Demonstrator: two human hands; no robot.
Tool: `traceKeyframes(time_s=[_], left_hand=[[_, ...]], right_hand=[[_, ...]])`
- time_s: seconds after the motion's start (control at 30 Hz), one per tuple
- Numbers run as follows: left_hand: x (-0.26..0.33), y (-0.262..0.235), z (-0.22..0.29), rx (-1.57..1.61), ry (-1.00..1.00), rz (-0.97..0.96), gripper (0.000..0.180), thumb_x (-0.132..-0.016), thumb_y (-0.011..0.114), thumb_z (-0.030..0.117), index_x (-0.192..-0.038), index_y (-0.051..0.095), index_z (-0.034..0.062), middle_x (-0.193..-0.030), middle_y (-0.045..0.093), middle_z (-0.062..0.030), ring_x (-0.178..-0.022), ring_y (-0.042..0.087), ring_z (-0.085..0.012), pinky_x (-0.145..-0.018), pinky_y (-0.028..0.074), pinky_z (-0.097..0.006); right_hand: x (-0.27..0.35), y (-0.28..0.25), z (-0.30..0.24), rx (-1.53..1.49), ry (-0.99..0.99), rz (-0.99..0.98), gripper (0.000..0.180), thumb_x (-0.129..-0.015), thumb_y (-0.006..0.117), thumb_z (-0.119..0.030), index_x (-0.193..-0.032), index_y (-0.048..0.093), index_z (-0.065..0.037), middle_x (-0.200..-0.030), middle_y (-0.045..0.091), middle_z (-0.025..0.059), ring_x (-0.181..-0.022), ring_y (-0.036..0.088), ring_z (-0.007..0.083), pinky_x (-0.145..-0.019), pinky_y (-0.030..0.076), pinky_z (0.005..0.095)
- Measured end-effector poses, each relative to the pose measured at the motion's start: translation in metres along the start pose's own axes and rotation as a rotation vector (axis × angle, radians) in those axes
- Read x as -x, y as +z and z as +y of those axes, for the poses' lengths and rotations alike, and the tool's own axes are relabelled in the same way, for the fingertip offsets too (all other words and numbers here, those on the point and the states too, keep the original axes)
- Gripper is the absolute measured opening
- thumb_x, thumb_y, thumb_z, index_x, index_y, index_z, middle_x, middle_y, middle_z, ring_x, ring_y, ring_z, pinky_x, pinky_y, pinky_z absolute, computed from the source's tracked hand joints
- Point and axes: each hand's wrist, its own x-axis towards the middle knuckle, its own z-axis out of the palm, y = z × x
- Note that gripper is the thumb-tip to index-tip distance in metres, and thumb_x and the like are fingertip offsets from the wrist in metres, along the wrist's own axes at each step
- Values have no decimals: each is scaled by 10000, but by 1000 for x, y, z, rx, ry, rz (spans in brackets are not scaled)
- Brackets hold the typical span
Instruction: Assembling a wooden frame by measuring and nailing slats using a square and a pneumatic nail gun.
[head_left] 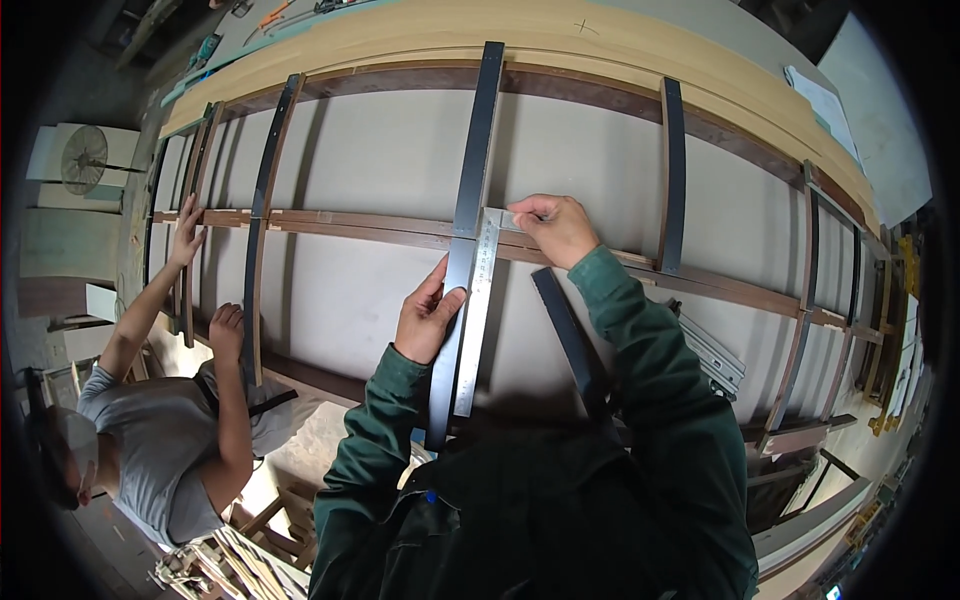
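Note:
A steel try square (478,310) lies along a black-faced wooden strip (442,385), its long marked blade running toward me. My right hand (557,228) pinches the square's short arm, over the middle brown rail (360,228). My left hand (432,318) is closed round the near black strip, the thumb on top beside the blade's edge. That strip meets a second black strip (480,140) end to end at the rail. Another dark strip (568,325) slants below my right forearm.
A co-worker in a grey shirt (165,440) stands at left, one hand (188,232) on the frame. Metal drawer slides (715,350) lie right of my forearm. Pale wooden boards (570,42) line the far side. A round fan (84,160) stands at far left.

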Motion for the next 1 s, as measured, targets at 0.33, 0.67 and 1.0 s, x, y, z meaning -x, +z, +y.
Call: traceKeyframes(time_s=[0.33, 0.67, 1.0], left_hand=[[-1, -3, 1, -71, -26, 16, 555, -942, 594, 59, -1455, 383, 58, -1067, 643, -38, -898, 564, -66, -839, 460, -212], [-2, -5, -1, -109, -25, 16, 549, -944, 595, 76, -1453, 390, 66, -1038, 651, -37, -880, 561, -63, -817, 461, -205], [-4, -4, 0, -67, -35, 14, 549, -931, 611, 62, -1441, 409, 60, -1019, 654, -32, -856, 561, -61, -807, 466, -204]], right_hand=[[3, 0, 1, 30, -51, 6, 221, -865, 618, -159, -1037, 719, -64, -934, 717, 140, -853, 680, 251, -832, 518, 331], [5, -1, -4, 58, -43, 10, 217, -877, 606, -157, -1040, 714, -63, -950, 713, 146, -872, 676, 273, -848, 509, 343], [4, -2, -3, 69, -55, 13, 218, -878, 604, -171, -1035, 717, -68, -953, 712, 146, -872, 678, 281, -848, 511, 344]])
